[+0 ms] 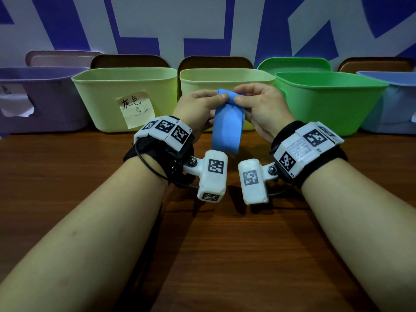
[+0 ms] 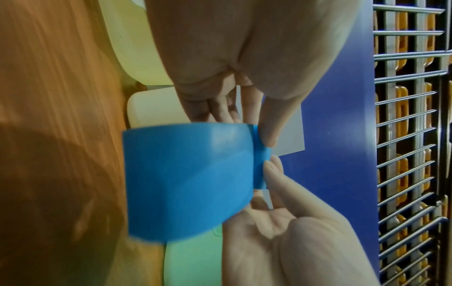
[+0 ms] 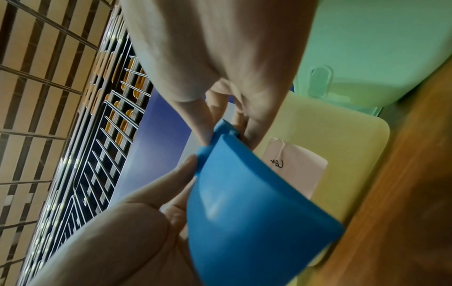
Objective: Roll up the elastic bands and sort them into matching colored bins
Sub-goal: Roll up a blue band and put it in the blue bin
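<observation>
Left hand and right hand pinch the top of a blue elastic band between them; its loop hangs below the thumbs, light yellow-green bins just beyond the knuckles

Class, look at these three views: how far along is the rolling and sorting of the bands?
Done: nothing can be confirmed; the bins' insides are hidden.
In hand: the left hand and right hand pinch the top of a blue band, where a small roll has begun; most hangs loose above the table.
Left: finish rolling, then drop it in the light blue bin at far right.
</observation>
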Tool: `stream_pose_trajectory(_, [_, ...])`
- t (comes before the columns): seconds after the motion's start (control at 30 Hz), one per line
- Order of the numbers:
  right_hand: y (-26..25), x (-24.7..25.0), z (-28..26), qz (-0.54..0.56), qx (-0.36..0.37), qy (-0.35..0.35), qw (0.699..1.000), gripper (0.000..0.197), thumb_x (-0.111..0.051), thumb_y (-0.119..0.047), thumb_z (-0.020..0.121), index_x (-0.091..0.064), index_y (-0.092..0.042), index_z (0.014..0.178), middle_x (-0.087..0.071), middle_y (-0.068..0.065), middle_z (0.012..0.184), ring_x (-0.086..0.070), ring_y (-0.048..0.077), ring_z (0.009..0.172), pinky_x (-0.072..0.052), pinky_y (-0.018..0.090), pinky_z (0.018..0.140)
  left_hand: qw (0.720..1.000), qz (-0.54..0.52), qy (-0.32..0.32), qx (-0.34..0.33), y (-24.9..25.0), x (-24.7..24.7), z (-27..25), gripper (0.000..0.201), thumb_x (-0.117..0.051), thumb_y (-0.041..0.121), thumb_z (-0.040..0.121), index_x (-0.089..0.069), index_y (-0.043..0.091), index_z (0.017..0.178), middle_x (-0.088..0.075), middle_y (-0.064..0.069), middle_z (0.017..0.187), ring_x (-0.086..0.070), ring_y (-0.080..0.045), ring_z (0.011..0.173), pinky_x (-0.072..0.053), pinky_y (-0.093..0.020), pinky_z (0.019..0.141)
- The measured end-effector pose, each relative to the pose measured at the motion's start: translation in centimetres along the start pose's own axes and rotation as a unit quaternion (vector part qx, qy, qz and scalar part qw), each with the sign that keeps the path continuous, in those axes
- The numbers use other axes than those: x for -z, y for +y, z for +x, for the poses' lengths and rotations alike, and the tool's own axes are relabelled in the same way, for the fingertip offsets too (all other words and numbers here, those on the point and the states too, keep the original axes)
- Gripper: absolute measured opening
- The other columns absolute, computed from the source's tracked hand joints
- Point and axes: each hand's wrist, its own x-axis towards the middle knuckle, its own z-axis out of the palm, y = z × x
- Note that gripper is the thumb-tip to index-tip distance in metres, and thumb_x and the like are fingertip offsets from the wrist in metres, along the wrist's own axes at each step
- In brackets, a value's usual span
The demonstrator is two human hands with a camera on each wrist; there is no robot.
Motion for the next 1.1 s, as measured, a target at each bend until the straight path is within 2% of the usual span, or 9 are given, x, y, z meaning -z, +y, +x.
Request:
stream_pose_trajectory(0.2, [0.26,0.29,-0.20,0.006,-0.056,-0.039,0.998,0.008,-0.059,-0.021,0.094,-0.060,-0.015,0.100,-0.064,0.004,0.092,-0.064,0.017,0.077,-0.054,0.031,0.070,1.000,-0.008,-0.007,-0.003,0.20,0.18,0.04,0.036,-0.057,-0.002,0.091,-0.056,0.004,0.127,-0.067,-0.009,0.098,-0.063,-0.011,0.059,-0.045,-0.019,0.053])
stream_pose_trajectory(0.3, [0.24,0.26,-0.28,-0.013,-0.042,-0.024,0.999,0.006,-0.056,-0.012,0.095,-0.059,-0.012,0.090,-0.061,0.004,0.083,-0.061,0.013,0.065,-0.053,0.023,0.058,1.000,-0.012,-0.024,0.017,0.30,0.09,-0.05,0.038,-0.055,-0.004,0.091,-0.056,0.006,0.127,-0.066,-0.010,0.106,-0.068,-0.011,0.060,-0.048,-0.019,0.049])
stream_pose_trajectory(0.4, [0.19,0.30,0.04,0.006,-0.028,-0.007,1.000,0.015,-0.056,-0.002,0.092,-0.057,-0.014,0.084,-0.058,0.006,0.084,-0.060,0.014,0.063,-0.051,0.023,0.052,0.996,0.005,-0.064,0.054,0.29,-0.01,-0.25,0.033,-0.057,0.007,0.092,-0.060,0.009,0.125,-0.069,-0.011,0.108,-0.072,-0.018,0.077,-0.055,-0.026,0.060])
stream_pose_trajectory(0.6, [0.17,0.35,0.08,0.014,-0.023,0.003,1.000,0.027,-0.054,0.015,0.082,-0.054,-0.012,0.079,-0.057,0.009,0.086,-0.058,0.019,0.070,-0.051,0.024,0.054,0.997,0.032,-0.041,0.059,0.02,0.23,0.06,0.028,-0.058,0.001,0.090,-0.063,0.006,0.117,-0.069,-0.018,0.111,-0.069,-0.021,0.079,-0.057,-0.027,0.067])
stream_pose_trajectory(0.7, [0.26,0.23,0.04,0.027,-0.024,0.006,0.999,0.020,-0.057,0.002,0.088,-0.055,-0.012,0.076,-0.059,0.009,0.087,-0.058,0.018,0.072,-0.053,0.026,0.058,0.997,0.027,-0.047,0.051,0.07,0.31,-0.04,0.026,-0.054,-0.003,0.091,-0.062,0.005,0.115,-0.068,-0.019,0.111,-0.068,-0.023,0.082,-0.055,-0.030,0.076])
stream_pose_trajectory(0.77, [0.53,0.19,0.22,0.015,-0.014,0.024,1.000,0.019,-0.057,-0.003,0.091,-0.056,-0.014,0.076,-0.060,0.008,0.087,-0.059,0.020,0.078,-0.054,0.034,0.069,0.997,0.026,-0.055,0.047,0.08,0.19,-0.18,0.023,-0.052,-0.004,0.091,-0.063,0.007,0.108,-0.068,-0.018,0.109,-0.067,-0.024,0.084,-0.054,-0.033,0.083])
stream_pose_trajectory(0.9, [0.75,0.05,0.59,-0.011,-0.004,0.043,0.999,0.020,-0.059,0.003,0.089,-0.057,-0.016,0.083,-0.058,0.005,0.091,-0.059,0.025,0.093,-0.053,0.044,0.087,0.997,0.030,-0.056,0.041,0.06,0.17,-0.27,0.026,-0.051,-0.006,0.090,-0.063,0.009,0.108,-0.068,-0.015,0.101,-0.067,-0.021,0.076,-0.054,-0.030,0.072])
stream_pose_trajectory(1.0, [0.59,0.02,0.43,-0.013,-0.011,0.029,0.999,0.020,-0.058,0.004,0.088,-0.059,-0.014,0.079,-0.062,0.011,0.094,-0.061,0.028,0.093,-0.055,0.046,0.086,0.997,0.033,-0.047,0.043,0.18,0.27,-0.34,0.032,-0.051,-0.004,0.089,-0.063,0.009,0.115,-0.069,-0.013,0.098,-0.068,-0.015,0.067,-0.051,-0.023,0.055])
stream_pose_trajectory(1.1, [0.47,0.16,0.17,-0.008,-0.014,0.017,1.000,0.019,-0.059,0.007,0.086,-0.061,-0.011,0.079,-0.064,0.012,0.094,-0.064,0.029,0.091,-0.057,0.043,0.083,0.998,0.023,-0.038,0.046,0.24,0.05,-0.53,0.023,-0.055,0.012,0.093,-0.066,0.012,0.113,-0.070,-0.005,0.086,-0.068,-0.012,0.064,-0.051,-0.023,0.058])
